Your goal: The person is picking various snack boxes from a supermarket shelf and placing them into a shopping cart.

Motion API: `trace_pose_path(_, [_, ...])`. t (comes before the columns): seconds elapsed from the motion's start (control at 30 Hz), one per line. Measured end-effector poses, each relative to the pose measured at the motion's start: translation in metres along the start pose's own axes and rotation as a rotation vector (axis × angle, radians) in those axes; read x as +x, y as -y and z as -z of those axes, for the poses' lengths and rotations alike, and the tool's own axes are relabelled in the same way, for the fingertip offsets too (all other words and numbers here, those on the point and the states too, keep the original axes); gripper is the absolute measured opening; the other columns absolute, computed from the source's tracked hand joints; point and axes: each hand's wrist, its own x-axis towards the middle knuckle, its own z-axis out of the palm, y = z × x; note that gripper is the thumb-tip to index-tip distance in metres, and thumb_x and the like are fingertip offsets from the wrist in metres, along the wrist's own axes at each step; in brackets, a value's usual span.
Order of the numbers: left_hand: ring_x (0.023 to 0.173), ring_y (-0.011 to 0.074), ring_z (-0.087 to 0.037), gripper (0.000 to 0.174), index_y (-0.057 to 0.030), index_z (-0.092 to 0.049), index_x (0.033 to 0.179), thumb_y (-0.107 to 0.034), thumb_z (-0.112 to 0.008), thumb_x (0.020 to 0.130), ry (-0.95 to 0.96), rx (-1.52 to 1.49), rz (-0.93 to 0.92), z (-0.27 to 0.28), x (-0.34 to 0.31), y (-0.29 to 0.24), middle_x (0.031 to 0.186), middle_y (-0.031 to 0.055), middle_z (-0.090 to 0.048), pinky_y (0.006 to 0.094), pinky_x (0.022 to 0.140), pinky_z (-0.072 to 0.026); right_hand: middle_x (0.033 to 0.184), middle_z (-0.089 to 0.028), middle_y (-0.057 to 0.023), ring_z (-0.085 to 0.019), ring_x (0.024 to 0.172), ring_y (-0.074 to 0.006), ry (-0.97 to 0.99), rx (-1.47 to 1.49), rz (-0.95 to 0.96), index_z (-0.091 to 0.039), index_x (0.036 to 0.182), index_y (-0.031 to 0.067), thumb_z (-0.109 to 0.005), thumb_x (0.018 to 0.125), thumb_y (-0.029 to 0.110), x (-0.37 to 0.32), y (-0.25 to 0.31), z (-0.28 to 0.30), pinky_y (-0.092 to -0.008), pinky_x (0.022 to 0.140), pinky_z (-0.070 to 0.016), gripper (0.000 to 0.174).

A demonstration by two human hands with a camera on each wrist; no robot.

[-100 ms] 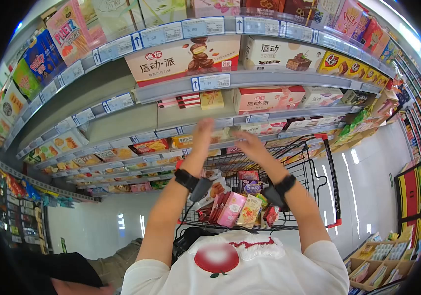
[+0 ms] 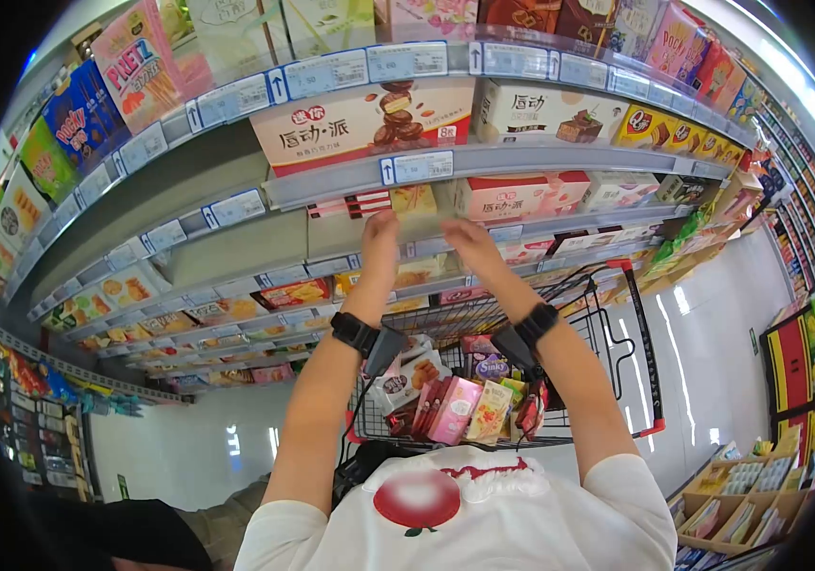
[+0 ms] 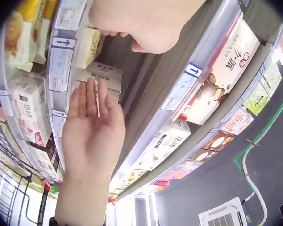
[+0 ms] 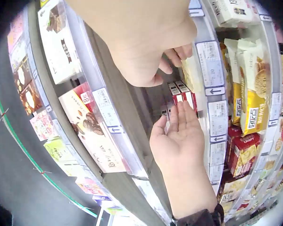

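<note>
Both hands reach forward at a shelf, apart and holding nothing. My left hand (image 2: pixel 380 257) is at the shelf edge, below small red-and-white boxes (image 2: pixel 355 204) and left of a pale yellow box (image 2: pixel 415 200). To that box's right is my right hand (image 2: pixel 477 255), below a pink-and-white carton (image 2: pixel 507 197). In the left wrist view the right hand (image 3: pixel 95 117) shows its palm, fingers extended; the left hand (image 3: pixel 141 21) enters from the top. The right wrist view has the left palm (image 4: pixel 179 141) facing up, while the right hand's (image 4: pixel 146 47) fingers bend loosely. Whether either touches a box, I cannot tell.
Below the forearms stands a shopping cart (image 2: pixel 628 352) holding several snack packs, among them a pink box (image 2: pixel 455 411). A large chocolate-pie carton (image 2: pixel 360 124) sits one shelf up. Another person's dark clothing (image 2: pixel 122 533) shows at the lower left.
Both hands have come nearer the shelf's small boxes; the left has moved slightly left and the right slightly left and up. The head view has shifted a little.
</note>
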Motion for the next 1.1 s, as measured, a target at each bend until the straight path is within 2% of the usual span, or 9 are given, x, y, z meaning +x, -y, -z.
trace_pose_path(0.07, [0.075,0.0119,-0.048,0.021,-0.0037,-0.057,0.093,-0.008,-0.055,0.073,0.004,0.084,0.015,-0.005,0.020,0.004,0.085,0.0042,-0.055,0.0227,0.069,-0.0384,0.106,-0.057,-0.0176,-0.056,0.097,-0.0270,-0.095,0.075,0.167,-0.054,0.109,0.0008,-0.052,0.077,0.014,0.032,0.001,-0.012,-0.0337,0.078,-0.0441,0.034])
trace_pose_path(0.17, [0.074,0.0136,-0.050,0.025,-0.0035,-0.056,0.094,-0.016,-0.056,0.072,0.044,0.224,0.009,-0.011,0.028,-0.001,0.081,0.0055,-0.056,0.0265,0.064,-0.0402,0.102,-0.057,-0.0226,-0.056,0.094,-0.0336,-0.337,-0.486,0.352,-0.053,0.108,0.0002,-0.055,0.075,0.019,0.068,-0.004,-0.024,-0.0362,0.079,-0.0441,0.038])
trace_pose_path(0.27, [0.076,0.0155,-0.049,0.025,-0.0023,-0.057,0.089,-0.016,-0.056,0.069,0.167,0.274,0.104,-0.012,0.037,-0.009,0.080,0.0061,-0.056,0.0271,0.067,-0.0386,0.099,-0.055,-0.0257,-0.053,0.096,-0.0379,-0.261,-0.525,0.031,-0.056,0.100,-0.0023,-0.055,0.073,0.027,0.081,0.004,-0.035,-0.0406,0.082,-0.0427,0.040])
trace_pose_path(0.37, [0.080,0.0148,-0.046,0.021,-0.0033,-0.058,0.086,-0.016,-0.054,0.069,0.333,0.345,0.189,-0.011,0.054,-0.010,0.084,0.0034,-0.055,0.0250,0.075,-0.0337,0.098,-0.055,-0.0279,-0.054,0.096,-0.0373,-0.156,-0.596,-0.040,-0.058,0.094,-0.0039,-0.056,0.070,0.030,0.083,0.032,-0.038,-0.0416,0.081,-0.0429,0.042])
trace_pose_path(0.47, [0.078,0.0147,-0.045,0.019,-0.0037,-0.057,0.084,-0.015,-0.053,0.069,0.441,0.227,0.119,-0.019,0.040,-0.035,0.080,0.0025,-0.053,0.0261,0.072,-0.0341,0.095,-0.056,-0.0281,-0.056,0.092,-0.0371,-0.276,-0.523,-0.102,-0.060,0.090,-0.0037,-0.058,0.068,0.035,0.105,0.012,-0.035,-0.0412,0.080,-0.0437,0.044])
trace_pose_path(0.67, [0.068,0.0141,-0.044,0.016,-0.0069,-0.054,0.084,-0.018,-0.053,0.073,0.146,0.187,0.225,-0.013,0.063,-0.005,0.071,0.0021,-0.049,0.0291,0.058,-0.0361,0.080,-0.060,-0.0243,-0.057,0.085,-0.0391,-0.535,-0.574,0.104,-0.056,0.092,-0.0028,-0.054,0.072,0.028,0.100,0.005,-0.031,-0.0432,0.076,-0.0445,0.036])
trace_pose_path(0.7, [0.069,0.0140,-0.048,0.020,-0.0072,-0.052,0.089,-0.022,-0.054,0.075,0.169,0.257,0.172,-0.010,0.068,0.004,0.078,0.0034,-0.052,0.0284,0.057,-0.0393,0.079,-0.061,-0.0238,-0.057,0.083,-0.0395,-0.561,-0.568,0.123,-0.056,0.092,-0.0024,-0.054,0.072,0.026,0.088,0.019,-0.032,-0.0437,0.075,-0.0447,0.035])
trace_pose_path(0.9, [0.085,0.0186,-0.053,0.026,-0.0120,-0.049,0.101,-0.028,-0.052,0.080,0.107,0.123,0.279,-0.014,0.019,-0.039,0.098,0.0047,-0.055,0.0329,0.070,-0.0430,0.067,-0.060,-0.0147,-0.059,0.064,-0.0295,-0.820,-0.398,0.282,-0.056,0.078,0.0014,-0.057,0.068,0.009,0.047,0.039,-0.039,-0.0351,0.060,-0.0461,0.013])
trace_pose_path(1.1, [0.082,0.0179,-0.054,0.028,-0.0131,-0.051,0.104,-0.029,-0.052,0.081,0.124,0.098,0.339,-0.002,0.001,-0.042,0.103,0.0047,-0.054,0.0303,0.069,-0.0421,0.076,-0.059,-0.0117,-0.058,0.071,-0.0245,-0.921,-0.163,0.377,-0.055,0.079,0.0013,-0.060,0.066,0.006,0.017,0.024,-0.051,-0.0335,0.065,-0.0446,0.015])
